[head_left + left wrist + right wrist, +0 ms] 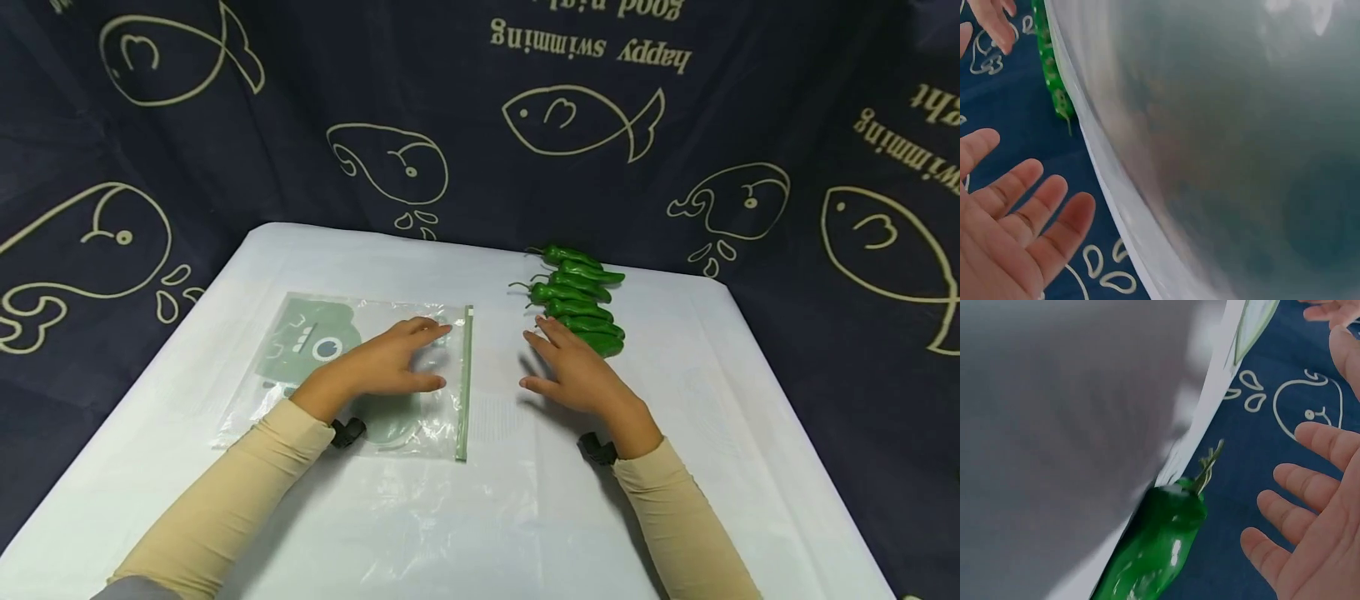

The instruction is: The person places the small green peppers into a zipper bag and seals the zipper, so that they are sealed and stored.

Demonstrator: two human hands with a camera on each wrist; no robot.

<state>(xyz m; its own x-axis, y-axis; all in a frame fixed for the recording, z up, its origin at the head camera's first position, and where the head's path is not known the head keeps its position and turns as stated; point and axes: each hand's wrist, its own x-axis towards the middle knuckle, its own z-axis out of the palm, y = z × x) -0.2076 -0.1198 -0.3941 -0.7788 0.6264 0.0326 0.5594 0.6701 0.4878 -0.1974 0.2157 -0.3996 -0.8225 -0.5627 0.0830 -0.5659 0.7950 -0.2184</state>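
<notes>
A clear zip bag (420,433) with a green cartoon monster print lies flat on the white table, its green zip edge facing right. Over the bag is my left hand (386,358), fingers spread and nothing in them. My right hand (577,371) hovers at the near end of a row of green peppers (573,292), its fingertips overlapping the nearest stems in the head view. Several peppers lie side by side, stems pointing left. In the right wrist view, a glossy pepper (1160,531) appears beside my loosely spread fingers (1310,487).
The white-covered table (480,525) reaches back to a dark blue curtain (465,75) with fish and whale drawings. A black strap mount sits at each wrist, the left one (348,432) over the bag and the right one (597,448) over bare cloth.
</notes>
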